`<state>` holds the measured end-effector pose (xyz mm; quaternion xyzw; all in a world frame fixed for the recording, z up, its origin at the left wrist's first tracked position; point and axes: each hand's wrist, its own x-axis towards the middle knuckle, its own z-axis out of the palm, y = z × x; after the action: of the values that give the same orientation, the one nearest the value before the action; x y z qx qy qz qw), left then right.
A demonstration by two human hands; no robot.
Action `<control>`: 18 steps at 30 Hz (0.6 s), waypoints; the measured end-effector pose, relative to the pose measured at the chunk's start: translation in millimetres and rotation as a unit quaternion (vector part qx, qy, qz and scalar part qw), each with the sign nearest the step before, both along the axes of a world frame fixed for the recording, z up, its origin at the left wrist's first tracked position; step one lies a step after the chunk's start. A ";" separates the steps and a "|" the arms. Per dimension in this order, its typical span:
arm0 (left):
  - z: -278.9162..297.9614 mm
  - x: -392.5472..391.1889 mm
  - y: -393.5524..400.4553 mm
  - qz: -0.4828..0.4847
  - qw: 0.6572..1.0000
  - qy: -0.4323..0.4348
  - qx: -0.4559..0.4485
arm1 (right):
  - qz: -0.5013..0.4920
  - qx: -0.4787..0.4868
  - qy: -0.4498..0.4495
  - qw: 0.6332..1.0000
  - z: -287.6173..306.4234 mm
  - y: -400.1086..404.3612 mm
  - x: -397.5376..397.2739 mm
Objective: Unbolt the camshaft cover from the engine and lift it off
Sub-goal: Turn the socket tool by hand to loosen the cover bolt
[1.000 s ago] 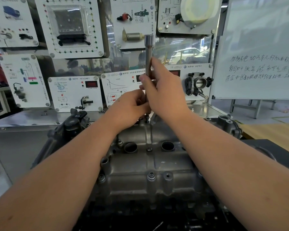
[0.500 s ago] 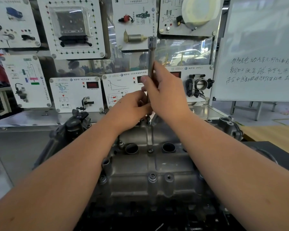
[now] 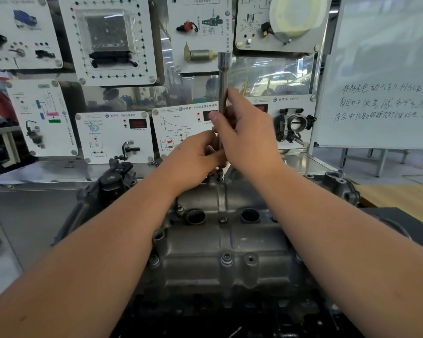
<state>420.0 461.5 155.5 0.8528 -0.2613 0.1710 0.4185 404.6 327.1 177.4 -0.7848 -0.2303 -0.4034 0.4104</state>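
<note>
head view: my right hand grips the upright socket extension, my left hand pinches its lower end over a bolt at the far edge of the camshaft cover, which sits on the engine. i judge unbolting is underway; next, spin this bolt free

Automotive training workshop, wall of sensor demonstration panels, whiteboard, engine on bench

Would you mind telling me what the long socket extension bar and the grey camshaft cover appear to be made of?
Long silver socket extension bar: likely polished chromed steel, showing bright reflections. Grey ribbed camshaft cover: probably cast aluminium, matte and slightly rough, with rounded moulded bosses.
</note>
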 end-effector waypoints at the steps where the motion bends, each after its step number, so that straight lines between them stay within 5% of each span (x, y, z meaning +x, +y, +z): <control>1: 0.1 0.0 -0.4 -0.001 1.000 0.000 0.000 | -0.002 -0.001 0.002 1.000 0.3 0.1 -0.1; 14: -0.5 1.0 0.4 0.008 1.000 0.014 -0.002 | 0.031 0.013 0.035 0.999 -3.1 2.6 3.8; 18: -0.7 3.5 0.6 -0.006 1.000 0.025 -0.013 | 0.011 0.004 -0.018 1.000 -2.2 2.1 2.8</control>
<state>423.5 462.1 154.8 0.8497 -0.2532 0.1502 0.4373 407.3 329.2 175.2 -0.7730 -0.2448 -0.4139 0.4139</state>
